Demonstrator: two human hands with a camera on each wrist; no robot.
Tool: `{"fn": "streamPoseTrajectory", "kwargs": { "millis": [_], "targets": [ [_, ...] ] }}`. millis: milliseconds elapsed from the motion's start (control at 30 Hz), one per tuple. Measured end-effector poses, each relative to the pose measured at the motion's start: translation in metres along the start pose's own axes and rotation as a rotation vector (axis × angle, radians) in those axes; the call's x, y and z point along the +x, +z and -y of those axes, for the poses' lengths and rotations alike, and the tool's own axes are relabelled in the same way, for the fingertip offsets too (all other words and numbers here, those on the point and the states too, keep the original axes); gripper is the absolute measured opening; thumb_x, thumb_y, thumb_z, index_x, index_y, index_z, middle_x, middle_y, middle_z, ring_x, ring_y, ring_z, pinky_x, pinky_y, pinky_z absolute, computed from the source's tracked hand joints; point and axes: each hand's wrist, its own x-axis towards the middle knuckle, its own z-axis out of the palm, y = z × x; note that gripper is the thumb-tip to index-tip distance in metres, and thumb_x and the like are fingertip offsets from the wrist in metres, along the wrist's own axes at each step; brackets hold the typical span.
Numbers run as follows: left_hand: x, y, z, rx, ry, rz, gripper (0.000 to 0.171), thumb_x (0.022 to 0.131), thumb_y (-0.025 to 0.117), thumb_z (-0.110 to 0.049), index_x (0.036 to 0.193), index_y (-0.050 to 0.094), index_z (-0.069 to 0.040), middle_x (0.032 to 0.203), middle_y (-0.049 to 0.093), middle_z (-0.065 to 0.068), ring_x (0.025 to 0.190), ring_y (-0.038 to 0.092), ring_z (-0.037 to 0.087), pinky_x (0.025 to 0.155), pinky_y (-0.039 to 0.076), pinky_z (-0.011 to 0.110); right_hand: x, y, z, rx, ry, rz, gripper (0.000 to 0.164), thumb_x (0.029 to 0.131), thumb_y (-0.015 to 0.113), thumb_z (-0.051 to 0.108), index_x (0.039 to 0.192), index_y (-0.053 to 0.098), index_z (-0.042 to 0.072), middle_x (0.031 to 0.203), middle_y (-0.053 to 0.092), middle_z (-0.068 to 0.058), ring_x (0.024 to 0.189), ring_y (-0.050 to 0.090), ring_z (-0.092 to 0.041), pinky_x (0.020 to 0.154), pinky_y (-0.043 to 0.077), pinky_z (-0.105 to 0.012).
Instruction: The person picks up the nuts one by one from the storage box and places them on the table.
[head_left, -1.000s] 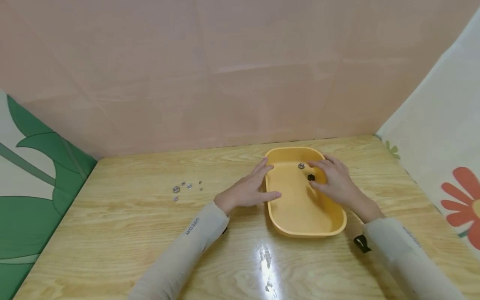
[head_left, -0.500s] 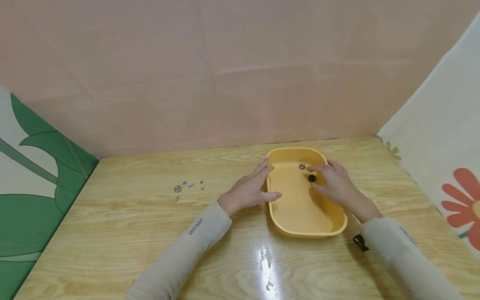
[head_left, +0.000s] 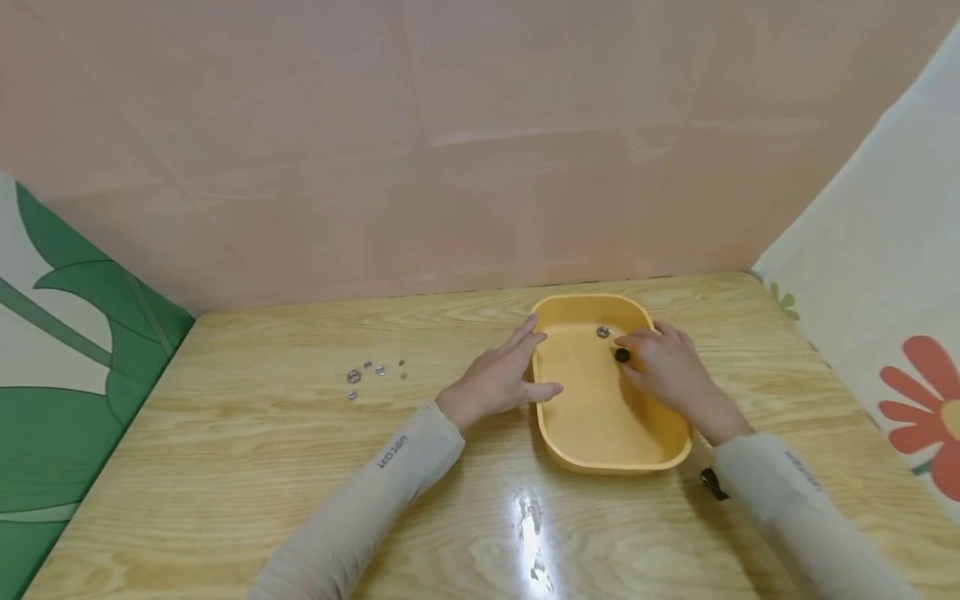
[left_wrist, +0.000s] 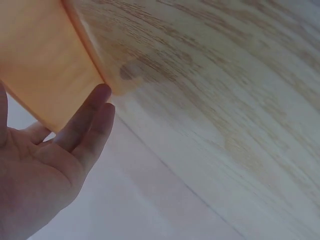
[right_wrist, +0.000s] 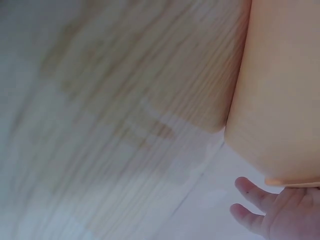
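A yellow tray [head_left: 588, 462] stands on the wooden table. My left hand [head_left: 498, 379] touches its left side, fingers straight along the outer wall and thumb over the rim. In the left wrist view, the left fingers [left_wrist: 92, 115] lie against the tray wall. My right hand [head_left: 667, 367] reaches over the right rim, its thumb and index fingertip pinching a small black nut [head_left: 622, 356] at the tray floor. Behind it in the tray lies a silver nut [head_left: 603, 332]. The right wrist view shows two fingers outside the wall; the pinch is hidden there.
Several small metal nuts of differing sizes, the largest nut [head_left: 354, 377] among them, lie loose on the table [head_left: 225, 450] left of the tray. A black strap [head_left: 713, 484] hangs by the right sleeve. A pinkish sheet [head_left: 450, 167] rises behind the table.
The right thumb and index finger have drawn closer together around the black nut. Left hand and tray hold their places, and the nuts on the table lie as before.
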Motion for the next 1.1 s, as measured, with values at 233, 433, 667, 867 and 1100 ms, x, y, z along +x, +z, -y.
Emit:
{"fn": "streamPoseTrajectory", "kwargs": {
  "millis": [233, 433, 667, 867, 1100],
  "targets": [
    [-0.0003, -0.0001, -0.0003, 0.015, -0.009, 0.003, 0.086, 0.092, 0.064, -0.053, 0.157, 0.025, -0.014, 0.168, -0.005, -0.001, 0.133, 0.052, 0.029, 0.094, 0.053, 0.036, -0.0006, 0.0033, 0.0019, -0.06, -0.009, -0.012, 0.028, 0.085, 0.072, 0.011, 0.112, 0.073, 0.003, 0.117, 0.068, -0.024, 0.118, 0.05, -0.058, 0.095, 0.039, -0.074],
    [0.0005, 0.0005, -0.001, 0.03, 0.002, -0.005, 0.085, 0.092, 0.063, -0.053, 0.157, 0.026, -0.012, 0.169, -0.004, 0.001, 0.122, 0.06, 0.029, 0.09, 0.054, 0.035, -0.0021, 0.0007, 0.0039, -0.078, -0.011, -0.026, 0.026, 0.083, 0.076, 0.011, 0.108, 0.075, 0.005, 0.111, 0.07, -0.021, 0.107, 0.056, -0.052, 0.089, 0.043, -0.068],
    [0.0011, -0.0002, -0.0015, 0.047, -0.003, 0.0, 0.084, 0.092, 0.063, -0.054, 0.156, 0.027, -0.012, 0.169, -0.004, 0.0, 0.124, 0.059, 0.028, 0.084, 0.053, 0.031, -0.0028, -0.0008, 0.0067, -0.082, 0.004, -0.003, 0.02, 0.085, 0.076, 0.012, 0.104, 0.076, 0.006, 0.106, 0.07, -0.019, 0.1, 0.056, -0.047, 0.086, 0.041, -0.063],
    [0.0006, -0.0017, -0.0027, 0.047, -0.003, 0.001, 0.084, 0.092, 0.063, -0.054, 0.156, 0.028, -0.014, 0.169, -0.003, 0.0, 0.114, 0.063, 0.025, 0.083, 0.053, 0.03, -0.0025, -0.0007, 0.0066, -0.075, -0.002, -0.018, 0.016, 0.084, 0.077, 0.017, 0.097, 0.077, 0.007, 0.103, 0.073, -0.016, 0.1, 0.057, -0.044, 0.093, 0.038, -0.063],
    [-0.0014, -0.0033, -0.0032, 0.046, -0.007, 0.014, 0.084, 0.092, 0.062, -0.055, 0.157, 0.026, -0.014, 0.169, -0.004, 0.0, 0.077, 0.064, 0.016, 0.079, 0.053, 0.03, -0.0014, -0.0014, 0.0053, -0.009, -0.009, -0.036, 0.021, 0.086, 0.073, 0.026, 0.095, 0.077, 0.008, 0.105, 0.074, -0.017, 0.113, 0.053, -0.052, 0.101, 0.03, -0.067]
  ]
}}
